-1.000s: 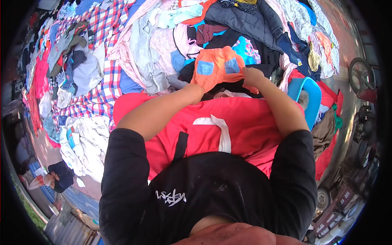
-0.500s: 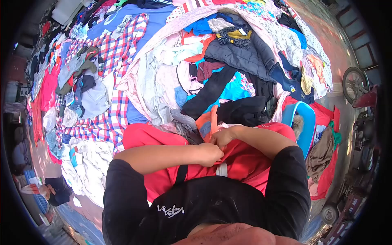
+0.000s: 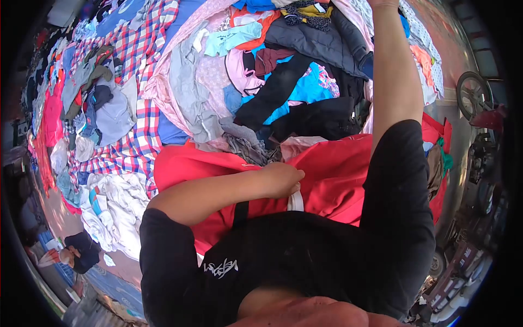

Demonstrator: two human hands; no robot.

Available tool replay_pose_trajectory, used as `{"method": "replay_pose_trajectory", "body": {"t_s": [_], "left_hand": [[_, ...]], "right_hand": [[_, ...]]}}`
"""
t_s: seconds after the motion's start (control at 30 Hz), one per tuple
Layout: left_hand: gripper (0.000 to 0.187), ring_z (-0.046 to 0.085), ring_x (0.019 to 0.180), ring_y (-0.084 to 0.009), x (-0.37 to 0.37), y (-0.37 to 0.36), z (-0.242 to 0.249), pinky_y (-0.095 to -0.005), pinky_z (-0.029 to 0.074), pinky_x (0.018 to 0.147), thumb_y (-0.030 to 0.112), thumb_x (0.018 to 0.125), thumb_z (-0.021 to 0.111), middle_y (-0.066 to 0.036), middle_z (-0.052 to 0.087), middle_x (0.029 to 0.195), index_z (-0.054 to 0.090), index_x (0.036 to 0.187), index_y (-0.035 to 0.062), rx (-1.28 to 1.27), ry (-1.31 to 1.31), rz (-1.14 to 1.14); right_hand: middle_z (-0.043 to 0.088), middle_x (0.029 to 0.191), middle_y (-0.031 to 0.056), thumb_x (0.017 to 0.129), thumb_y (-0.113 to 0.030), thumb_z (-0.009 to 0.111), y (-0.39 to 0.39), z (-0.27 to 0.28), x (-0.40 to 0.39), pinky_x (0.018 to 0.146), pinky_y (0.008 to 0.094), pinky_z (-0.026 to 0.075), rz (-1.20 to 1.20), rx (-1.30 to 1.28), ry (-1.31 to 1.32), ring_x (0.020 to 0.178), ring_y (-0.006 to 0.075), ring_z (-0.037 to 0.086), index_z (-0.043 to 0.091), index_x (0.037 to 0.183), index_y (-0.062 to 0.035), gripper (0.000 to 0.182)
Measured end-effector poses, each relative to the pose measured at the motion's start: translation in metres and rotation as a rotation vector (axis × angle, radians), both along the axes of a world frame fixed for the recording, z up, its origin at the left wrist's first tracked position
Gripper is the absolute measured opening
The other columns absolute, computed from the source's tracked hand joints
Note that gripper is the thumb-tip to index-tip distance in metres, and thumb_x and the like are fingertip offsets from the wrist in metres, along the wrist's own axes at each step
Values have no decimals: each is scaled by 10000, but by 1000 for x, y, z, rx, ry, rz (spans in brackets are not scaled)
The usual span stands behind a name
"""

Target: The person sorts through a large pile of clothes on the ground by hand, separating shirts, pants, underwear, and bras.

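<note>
My left hand (image 3: 282, 180) is closed over my lap, just above the pale drawstring (image 3: 296, 201) of the red trousers (image 3: 332, 174); anything inside its fingers is hidden. My right arm is stretched far forward, and only the wrist and the edge of my right hand (image 3: 384, 3) show at the top, so its fingers are out of view. Ahead of my knees lies a heap of clothes on a pink cloth (image 3: 160, 82), with black trousers (image 3: 275, 103), a dark padded jacket (image 3: 310, 46) and grey clothing (image 3: 188, 90).
At the left, more clothes lie on a checked cloth (image 3: 147, 71), with a white pile (image 3: 122, 210) nearer me. Another person (image 3: 83, 253) is at the lower left. A wheel (image 3: 474, 97) and vehicles are at the right.
My right hand has left my left hand and reached far forward. The orange cloth that was at my hands is gone from my lap. The view has shifted, and the blue basin is no longer visible.
</note>
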State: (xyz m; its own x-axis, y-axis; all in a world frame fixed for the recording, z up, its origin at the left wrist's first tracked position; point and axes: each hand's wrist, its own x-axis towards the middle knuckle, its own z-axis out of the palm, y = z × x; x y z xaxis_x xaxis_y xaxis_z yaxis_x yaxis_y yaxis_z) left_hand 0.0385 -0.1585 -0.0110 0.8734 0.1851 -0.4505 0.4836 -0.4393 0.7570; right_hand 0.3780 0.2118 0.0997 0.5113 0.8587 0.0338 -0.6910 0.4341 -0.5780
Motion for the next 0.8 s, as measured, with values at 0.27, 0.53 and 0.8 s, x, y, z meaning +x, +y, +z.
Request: {"method": "replay_pose_trajectory", "body": {"t_s": [0.27,0.53,0.8], "left_hand": [[256,695,873,-353,-13,2,-19,-465,545,782,234,887,638,-169,688,917,623,1031,23,167,-56,-102],[266,703,832,-340,-13,6,-24,-452,552,719,249,859,678,-171,688,882,625,982,19,346,-120,-131],[301,685,885,-377,-15,73,-9,-499,537,763,243,861,688,-188,676,900,623,1037,8,389,-98,255]], "right_hand": [[734,830,67,860,-145,710,-92,-220,-27,596,330,560,494,-632,-1722,663,160,714,735,968,-22,166],[680,1181,236,814,-86,635,-226,-293,-21,957,479,531,966,-1108,-2372,1135,422,645,690,1127,-8,327],[718,826,209,855,-239,623,-126,-98,-3,758,431,565,-83,-507,-2064,763,349,721,733,1072,-60,302]]}}
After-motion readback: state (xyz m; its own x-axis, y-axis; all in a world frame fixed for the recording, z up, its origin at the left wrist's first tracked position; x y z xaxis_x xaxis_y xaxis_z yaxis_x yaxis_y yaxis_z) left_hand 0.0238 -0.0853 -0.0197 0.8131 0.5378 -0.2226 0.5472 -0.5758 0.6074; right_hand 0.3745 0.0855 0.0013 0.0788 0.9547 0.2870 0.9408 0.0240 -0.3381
